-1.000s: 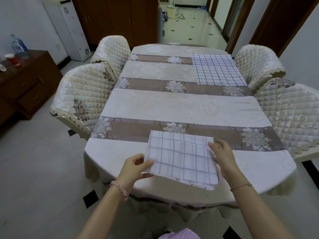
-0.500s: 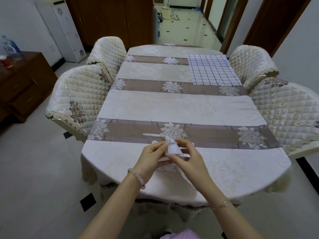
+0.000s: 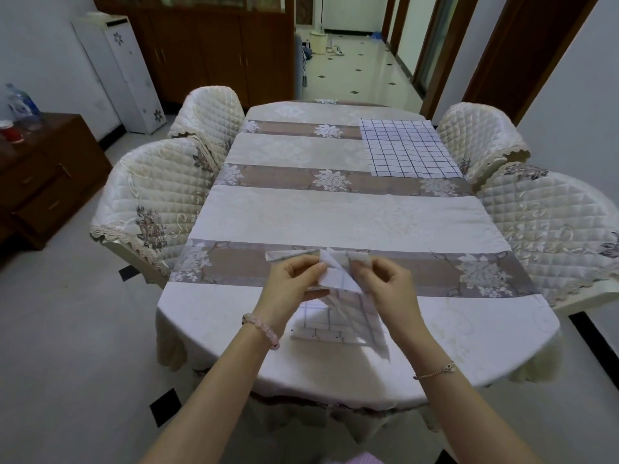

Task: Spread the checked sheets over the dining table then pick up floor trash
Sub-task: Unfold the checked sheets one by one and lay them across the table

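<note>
Here's the dining room: a long oval dining table (image 3: 335, 216) under a cream cloth banded with brown floral stripes, running away toward a tiled corridor. One checked sheet (image 3: 410, 149) already lies flat at the far right corner, white with a dark grid, its right edge close beside the far right chair (image 3: 475, 135). And at the near end, the second checked sheet (image 3: 338, 316), paler lines, partly folded and bunched, is up between both hands. The left hand (image 3: 291, 283) has its fingers curled in, pinching the upper fold; the right hand (image 3: 388, 286) is curled the same way, pinching the cloth just beside it, the two hands nearly touching. The lower layers hang down, and the bottom edge appears to rest on the tablecloth near the front rim, though the blur makes that hard to confirm. A strip of fold pokes out leftward behind the left knuckles. There's plenty of bare cloth across the middle and left of the table. A quilted near left chair (image 3: 150, 202) and near right chair (image 3: 549, 229) press against the sides, with open floor (image 3: 67, 329) on the left.
</note>
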### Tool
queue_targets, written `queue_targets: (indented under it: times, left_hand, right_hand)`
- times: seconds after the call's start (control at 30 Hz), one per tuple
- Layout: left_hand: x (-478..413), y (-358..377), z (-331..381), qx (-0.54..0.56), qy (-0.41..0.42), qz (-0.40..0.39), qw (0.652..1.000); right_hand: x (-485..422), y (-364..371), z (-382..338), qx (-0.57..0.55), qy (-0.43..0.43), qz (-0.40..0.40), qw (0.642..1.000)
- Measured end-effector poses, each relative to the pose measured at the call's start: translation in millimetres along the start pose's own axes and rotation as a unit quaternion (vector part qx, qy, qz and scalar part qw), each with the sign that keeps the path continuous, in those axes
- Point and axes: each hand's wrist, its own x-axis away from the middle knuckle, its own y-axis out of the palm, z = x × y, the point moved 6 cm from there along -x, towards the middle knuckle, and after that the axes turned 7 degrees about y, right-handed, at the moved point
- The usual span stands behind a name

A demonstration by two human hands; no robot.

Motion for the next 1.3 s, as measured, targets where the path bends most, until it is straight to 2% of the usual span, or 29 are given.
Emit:
queue_targets:
  times: [0.2, 0.33, 0.43, 0.57, 0.73, 0.87, 1.1, 1.3]
  left_hand:
    - [-5, -61, 27, 0.005, 0.046, 0.095, 0.994]
    - [-8, -116, 32, 0.021, 0.047, 0.174, 0.983]
    - [-16, -145, 31, -0.008, 0.052, 0.205, 0.977]
    - [-30, -159, 3, -0.083, -0.003, 0.197, 0.977]
    - [-44, -171, -60, -0.16, -0.091, 0.194, 0.964]
    - [-52, -163, -90, -0.202, -0.125, 0.183, 0.954]
    - [-39, -154, -128, -0.207, -0.2, 0.136, 0.948]
    - [-30, -162, -135, -0.23, -0.193, 0.191, 0.935]
  right_hand:
    - [-27, -37, 1, -0.06, 0.047, 0.04, 0.996]
    - [-39, -62, 4, -0.034, 0.04, 0.07, 0.996]
    - [-51, -72, 15, -0.019, 0.054, 0.045, 0.997]
    - [-61, -66, 43, 0.043, 0.107, -0.003, 0.993]
    - [-66, -56, 95, 0.075, 0.188, -0.002, 0.979]
    - [-68, -58, 139, 0.103, 0.249, 0.006, 0.963]
    - [-64, -65, 170, 0.129, 0.27, 0.031, 0.954]
    - [-46, -71, 170, 0.075, 0.287, 0.034, 0.954]
